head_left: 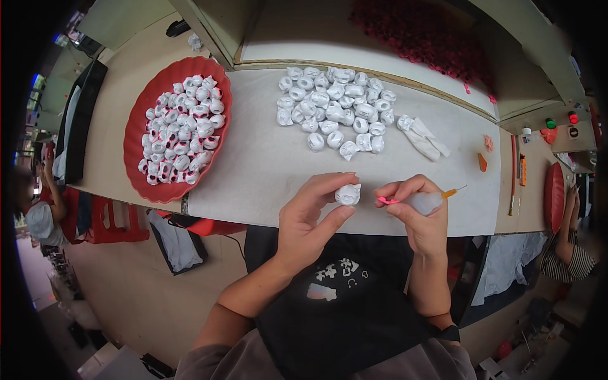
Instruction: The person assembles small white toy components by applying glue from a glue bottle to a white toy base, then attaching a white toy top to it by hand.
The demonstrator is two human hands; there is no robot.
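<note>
Close above the person's dark apron, the left hand point(310, 218) grips a small white pig figurine point(348, 194) between thumb and fingertips, holding it just over the near edge of the desk point(266, 164). Just beside it, the right hand point(418, 215) is closed around a clear squeeze bottle point(425, 202) with an orange nozzle end, and a thin pink tip pokes out from its fingers toward the figurine, close to it but apart. Farther back on the pale desk lies a loose cluster of plain white figurines point(335, 107), with a few elongated white pieces point(423, 136) at its right side. Off to the left sits a round red tray point(136, 126) heaped with white figurines bearing pink and dark markings point(182, 130). Beyond the desk's far edge, a mass of small red pieces point(424, 31) spreads over a raised shelf.
</note>
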